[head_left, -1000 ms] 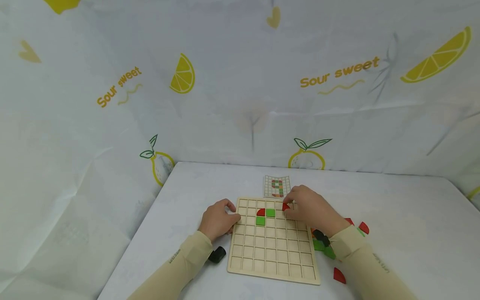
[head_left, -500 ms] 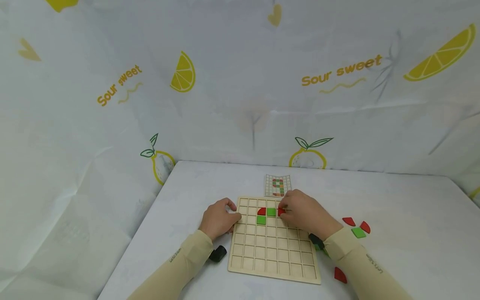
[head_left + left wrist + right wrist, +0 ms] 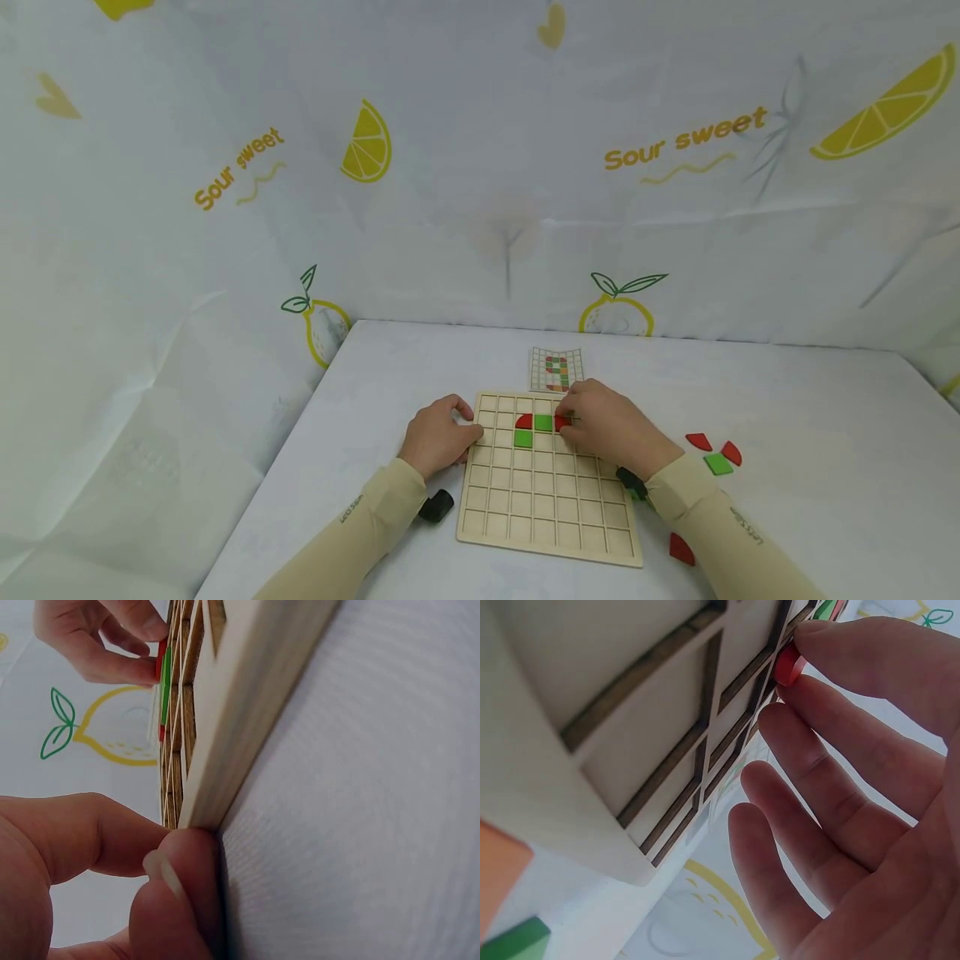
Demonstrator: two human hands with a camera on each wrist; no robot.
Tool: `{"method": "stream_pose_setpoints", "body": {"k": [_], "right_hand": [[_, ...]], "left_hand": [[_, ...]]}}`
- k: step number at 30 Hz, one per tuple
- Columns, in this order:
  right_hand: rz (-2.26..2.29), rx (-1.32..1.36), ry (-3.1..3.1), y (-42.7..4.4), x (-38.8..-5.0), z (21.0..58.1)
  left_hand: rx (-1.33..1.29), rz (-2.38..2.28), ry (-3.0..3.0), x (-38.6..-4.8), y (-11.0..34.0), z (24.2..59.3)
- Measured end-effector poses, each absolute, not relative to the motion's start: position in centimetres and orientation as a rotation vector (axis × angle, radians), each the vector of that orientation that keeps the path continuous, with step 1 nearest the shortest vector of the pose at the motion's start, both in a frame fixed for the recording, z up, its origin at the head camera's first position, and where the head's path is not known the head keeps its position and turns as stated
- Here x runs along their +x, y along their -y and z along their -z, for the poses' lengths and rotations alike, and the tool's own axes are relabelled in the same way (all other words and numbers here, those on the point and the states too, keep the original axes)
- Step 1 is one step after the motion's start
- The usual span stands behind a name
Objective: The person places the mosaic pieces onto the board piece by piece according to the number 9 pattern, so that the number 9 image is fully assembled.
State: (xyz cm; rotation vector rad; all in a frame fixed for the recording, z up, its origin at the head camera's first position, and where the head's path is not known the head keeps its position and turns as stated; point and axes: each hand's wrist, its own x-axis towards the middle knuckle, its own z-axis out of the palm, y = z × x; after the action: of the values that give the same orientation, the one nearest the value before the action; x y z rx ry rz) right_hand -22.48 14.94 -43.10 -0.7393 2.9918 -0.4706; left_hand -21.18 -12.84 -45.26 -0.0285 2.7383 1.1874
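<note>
A wooden grid board (image 3: 543, 505) lies on the table in front of me. At its left edge my left hand (image 3: 438, 435) grips the rim with thumb and fingers; the left wrist view shows the fingertips (image 3: 191, 859) against the wood. My right hand (image 3: 615, 423) pinches a red quarter-circle tile (image 3: 788, 664) between thumb and index finger, at a cell in the upper part of the board. Left of it in the same row sit a green square tile (image 3: 543, 422) and another red quarter-circle tile (image 3: 525, 421). A second green square tile (image 3: 522, 438) is one row nearer me.
Behind the board lies a pattern card (image 3: 540, 371) with a coloured grid design. Loose tiles lie to the right, among them a green square (image 3: 717, 464) and a red piece (image 3: 681, 549); my right forearm hides part of that area. A patterned cloth (image 3: 480, 167) hangs behind the table.
My right hand has moved a little left and toward me with the red tile, bringing it beside the green square. My left hand has stayed at the board's edge.
</note>
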Motion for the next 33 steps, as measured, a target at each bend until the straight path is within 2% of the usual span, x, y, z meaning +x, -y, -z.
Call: {"method": "stream_pose_setpoints", "body": {"k": [18,25,33], "right_hand": [[0.461,-0.738,-2.982,-15.2,-22.6,42.9],[0.526,-0.477,-2.986,-19.3,-21.1,41.3],[0.499,-0.304,-3.035,-26.4,-17.4,41.3]], "left_hand": [[-0.044,-1.178,-2.748,-21.1,12.8,45.3],[-0.037,-1.176,-2.732,-20.9,12.1,45.0],[-0.054,-1.147,-2.737,-20.7,12.8,45.1]]}}
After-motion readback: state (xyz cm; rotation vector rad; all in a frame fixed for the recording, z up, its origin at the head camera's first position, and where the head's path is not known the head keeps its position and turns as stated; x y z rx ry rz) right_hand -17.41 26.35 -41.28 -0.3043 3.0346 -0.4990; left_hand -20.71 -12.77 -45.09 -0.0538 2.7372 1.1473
